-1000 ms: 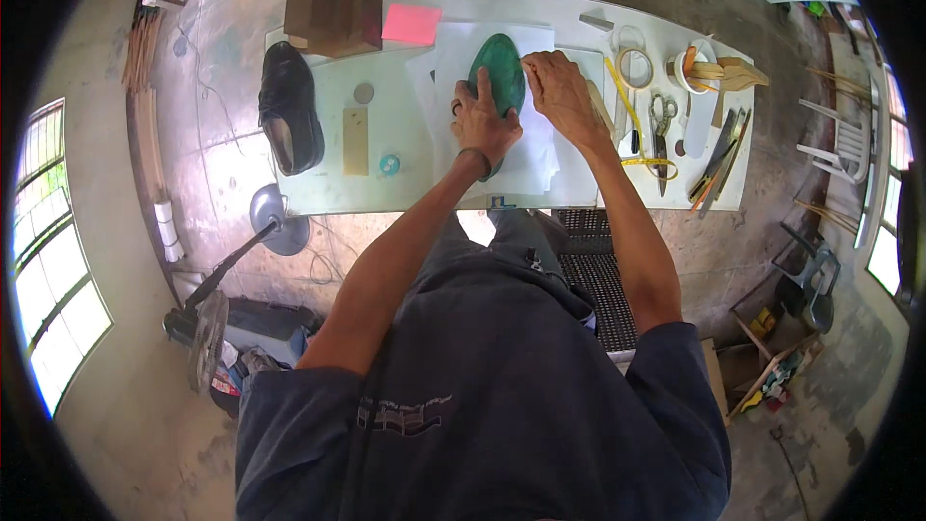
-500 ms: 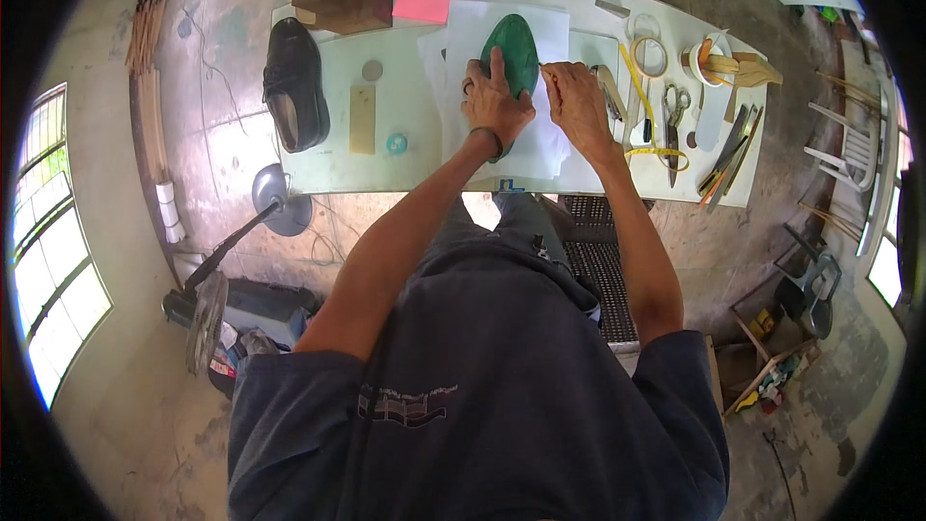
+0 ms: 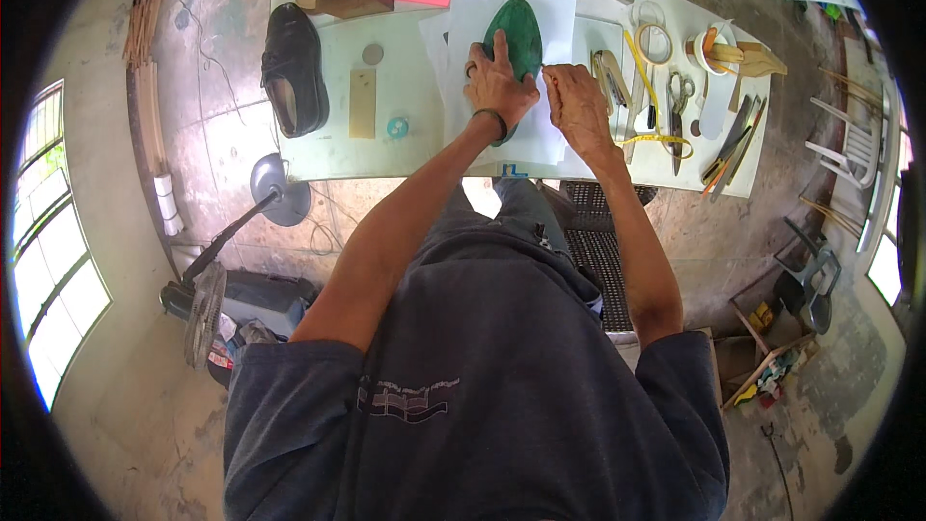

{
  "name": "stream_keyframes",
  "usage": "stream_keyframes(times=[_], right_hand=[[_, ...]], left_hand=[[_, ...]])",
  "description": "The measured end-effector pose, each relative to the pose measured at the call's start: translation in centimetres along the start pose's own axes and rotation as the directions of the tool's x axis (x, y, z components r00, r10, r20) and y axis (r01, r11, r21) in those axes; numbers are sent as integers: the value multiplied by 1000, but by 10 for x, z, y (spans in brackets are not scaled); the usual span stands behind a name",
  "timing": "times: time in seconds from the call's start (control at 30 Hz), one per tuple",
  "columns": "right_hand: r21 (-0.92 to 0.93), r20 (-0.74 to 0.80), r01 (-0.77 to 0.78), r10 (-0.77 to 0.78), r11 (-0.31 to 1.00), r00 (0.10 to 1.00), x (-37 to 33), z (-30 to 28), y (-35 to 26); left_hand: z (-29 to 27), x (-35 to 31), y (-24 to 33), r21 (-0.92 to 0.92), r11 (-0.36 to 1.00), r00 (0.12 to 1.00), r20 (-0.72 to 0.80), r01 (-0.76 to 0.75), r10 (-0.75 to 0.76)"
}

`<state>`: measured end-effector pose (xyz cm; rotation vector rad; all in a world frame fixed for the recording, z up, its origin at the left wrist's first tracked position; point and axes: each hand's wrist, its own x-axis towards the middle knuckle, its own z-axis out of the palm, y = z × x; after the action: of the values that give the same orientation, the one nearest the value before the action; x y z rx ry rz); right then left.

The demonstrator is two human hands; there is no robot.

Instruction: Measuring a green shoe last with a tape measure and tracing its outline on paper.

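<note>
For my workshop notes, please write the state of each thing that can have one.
Green form: lying on white paper, held down by left hand
Right hand: fingers pinched; anything held is unclear
Black shoe: upright, empty
Scissors: seemingly closed
Yellow measuring tape: unrolled
White cup: holding wooden pieces

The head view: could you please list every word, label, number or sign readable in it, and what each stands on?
Nothing is clearly readable.
Dark shirt: small lettering, too small to read.
Yellow tape measure: any markings too small.
Blue mark on table: possibly lettering, unclear.
</note>
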<state>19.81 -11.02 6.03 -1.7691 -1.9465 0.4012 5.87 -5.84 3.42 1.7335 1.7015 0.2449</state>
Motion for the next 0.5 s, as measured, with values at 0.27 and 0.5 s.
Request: stream_keyframes(times=[0.27, 0.5], right_hand=[[168, -41, -123, 132, 978, 990, -29, -35, -37], [89, -80, -209, 216, 974, 973, -113, -34, -8]], left_hand=[[-3, 0, -2, -21, 999, 998, -47, 28, -29], [-58, -71, -37, -270, 783, 823, -78, -561, 563]])
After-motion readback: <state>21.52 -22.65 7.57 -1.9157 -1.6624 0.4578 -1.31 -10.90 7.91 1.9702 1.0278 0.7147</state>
